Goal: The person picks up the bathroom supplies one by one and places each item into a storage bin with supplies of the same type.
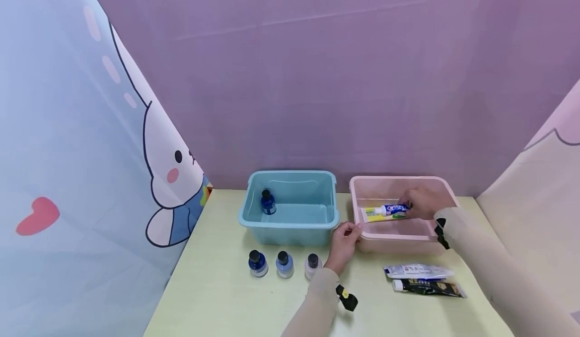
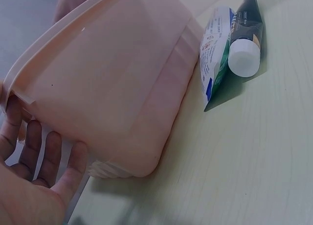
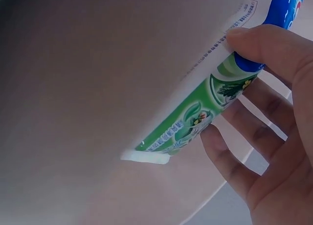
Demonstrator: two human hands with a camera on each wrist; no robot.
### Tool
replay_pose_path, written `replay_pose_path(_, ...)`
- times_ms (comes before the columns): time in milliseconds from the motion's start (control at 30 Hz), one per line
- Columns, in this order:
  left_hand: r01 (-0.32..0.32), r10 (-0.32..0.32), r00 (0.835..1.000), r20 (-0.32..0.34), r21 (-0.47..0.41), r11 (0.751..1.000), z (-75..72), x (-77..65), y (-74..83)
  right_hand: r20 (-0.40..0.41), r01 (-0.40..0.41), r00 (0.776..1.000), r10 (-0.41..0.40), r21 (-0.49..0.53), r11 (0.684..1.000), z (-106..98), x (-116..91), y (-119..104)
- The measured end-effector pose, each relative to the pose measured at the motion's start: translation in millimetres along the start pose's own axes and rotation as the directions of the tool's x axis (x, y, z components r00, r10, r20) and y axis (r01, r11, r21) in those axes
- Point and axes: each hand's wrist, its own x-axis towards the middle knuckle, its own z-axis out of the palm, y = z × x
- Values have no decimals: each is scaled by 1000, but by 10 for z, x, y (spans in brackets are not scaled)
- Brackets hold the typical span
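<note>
Inside the pink bin (image 1: 394, 245), my right hand (image 1: 421, 204) pinches a blue, white and green toothpaste tube (image 3: 195, 112) between thumb and fingers. A yellow toothpaste tube (image 1: 371, 215) lies in that bin beside the held one. My left hand (image 1: 343, 246) grips the bin's front left corner, its fingers (image 2: 33, 142) under the rim in the left wrist view. On the table in front of the bin lie a white toothpaste tube (image 1: 419, 271) and a black toothpaste tube (image 1: 428, 287) with a white cap.
Left of the pink bin stands a blue bin (image 1: 290, 233) holding a dark blue bottle (image 1: 268, 203). Before it stand a dark blue bottle (image 1: 258, 264), a light blue bottle (image 1: 284, 265) and a pale bottle (image 1: 312, 265). A purple cloth (image 1: 317, 75) hangs behind the table.
</note>
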Motion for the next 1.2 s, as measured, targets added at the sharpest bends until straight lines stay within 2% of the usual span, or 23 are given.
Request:
replay_pose_path(100, 12, -12, 1000, 3, -7, 1000, 6, 2, -7, 22, 14, 1000, -14, 25, 1000, 3, 11, 24)
replay_pose_path(333, 16, -16, 1000, 4, -14, 1000, -8, 19, 16, 74, -27, 997, 23, 61, 998, -19, 84, 63)
replay_pose_path(567, 8, -8, 1000, 6, -21, 1000, -16, 12, 24, 81, 53, 995, -56, 43, 998, -73, 150, 54)
replay_pose_path(800, 27, -27, 1000, 10, -33, 999, 2, -21, 35, 121, -29, 993, 16, 106, 994, -39, 167, 50)
replay_pose_path(1000, 38, -37, 999, 8, -25, 999, 8, -24, 36, 98, -9, 995, -4, 127, 992, 4, 206, 46)
replay_pose_path(1200, 33, -33, 999, 11, -21, 999, -3, -15, 43, 119, -34, 993, 18, 140, 989, 14, 269, 53)
